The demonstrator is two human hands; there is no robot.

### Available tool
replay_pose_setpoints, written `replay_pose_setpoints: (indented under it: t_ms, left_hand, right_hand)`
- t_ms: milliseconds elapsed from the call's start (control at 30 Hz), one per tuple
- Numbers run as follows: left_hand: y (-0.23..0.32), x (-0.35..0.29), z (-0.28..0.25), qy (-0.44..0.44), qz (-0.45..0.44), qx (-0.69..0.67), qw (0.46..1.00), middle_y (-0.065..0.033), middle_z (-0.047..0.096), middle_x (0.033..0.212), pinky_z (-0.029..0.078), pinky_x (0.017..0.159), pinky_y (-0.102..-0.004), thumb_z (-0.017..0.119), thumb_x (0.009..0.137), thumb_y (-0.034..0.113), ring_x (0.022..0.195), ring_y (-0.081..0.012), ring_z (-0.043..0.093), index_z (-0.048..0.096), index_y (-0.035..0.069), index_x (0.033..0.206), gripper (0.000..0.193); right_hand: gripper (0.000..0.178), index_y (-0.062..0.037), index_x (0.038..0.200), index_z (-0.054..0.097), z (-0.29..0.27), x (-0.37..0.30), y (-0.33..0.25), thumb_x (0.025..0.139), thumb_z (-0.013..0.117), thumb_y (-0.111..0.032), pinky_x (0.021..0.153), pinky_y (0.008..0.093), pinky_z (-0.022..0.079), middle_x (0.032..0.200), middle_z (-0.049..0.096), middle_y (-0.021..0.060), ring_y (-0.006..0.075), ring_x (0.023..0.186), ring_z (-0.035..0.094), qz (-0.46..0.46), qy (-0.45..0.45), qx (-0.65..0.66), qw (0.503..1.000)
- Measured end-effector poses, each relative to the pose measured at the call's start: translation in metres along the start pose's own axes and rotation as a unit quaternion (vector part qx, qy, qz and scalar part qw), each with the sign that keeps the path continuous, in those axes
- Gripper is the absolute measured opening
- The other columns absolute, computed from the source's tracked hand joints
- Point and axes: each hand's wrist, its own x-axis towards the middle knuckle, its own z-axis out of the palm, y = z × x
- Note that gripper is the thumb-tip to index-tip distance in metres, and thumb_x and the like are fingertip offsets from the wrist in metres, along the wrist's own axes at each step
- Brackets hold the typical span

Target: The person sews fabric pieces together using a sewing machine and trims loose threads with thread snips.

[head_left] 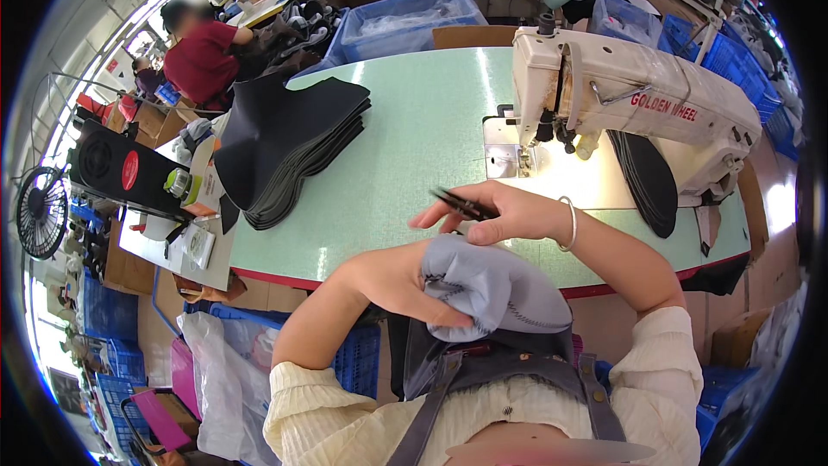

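Close to my body, my left hand (pixel 401 283) grips a grey stitched fabric piece (pixel 517 289), folded into a rounded shape with a dark zigzag seam along its edges. My right hand (pixel 509 211), with a bangle at the wrist, is just above and beyond the fabric. Its fingers are closed around small dark thread snips (pixel 466 204), whose tips point left and are blurred. A white sewing machine (pixel 621 86) stands on the table beyond my right hand, its needle area lit.
On the green table (pixel 414 129) lie a stack of dark cut pieces (pixel 293 147) at left and a stack of narrow dark pieces (pixel 647 181) by the machine. A small fan (pixel 41 211) is far left. Blue crates (pixel 410 22) stand behind; a person (pixel 198 56) sits back left.
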Motion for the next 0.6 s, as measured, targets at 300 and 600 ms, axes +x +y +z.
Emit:
replay_pose_setpoints:
  t_ms: [300, 600]
  left_hand:
    - [-0.014, 0.016, -0.007, 0.483, 0.243, 0.417, 0.731, -0.0127, 0.059, 0.093, 0.048, 0.064, -0.0282, 0.068, 0.065, -0.004, 0.073, -0.0193, 0.058, 0.057, 0.001, 0.096, 0.034]
    - [-0.051, 0.041, 0.001, 0.547, 0.412, 0.421, 0.595, -0.0145, 0.060, 0.086, 0.049, 0.056, -0.0282, 0.072, 0.059, 0.002, 0.067, -0.0239, 0.060, 0.054, 0.001, 0.086, 0.032]
  right_hand:
    - [0.023, -0.0044, 0.087, 0.064, 0.019, -0.040, -0.025, 0.074, 0.074, -0.021, 0.059, 0.0239, 0.043, 0.072, 0.057, 0.0017, 0.0097, 0.067, 0.053, -0.081, 0.211, -0.199, 0.954]
    - [0.026, -0.0042, 0.100, 0.062, 0.081, -0.047, 0.025, 0.074, 0.067, -0.006, 0.049, 0.0314, 0.044, 0.065, 0.055, 0.0023, 0.0165, 0.057, 0.054, -0.250, 0.147, -0.385, 0.876]
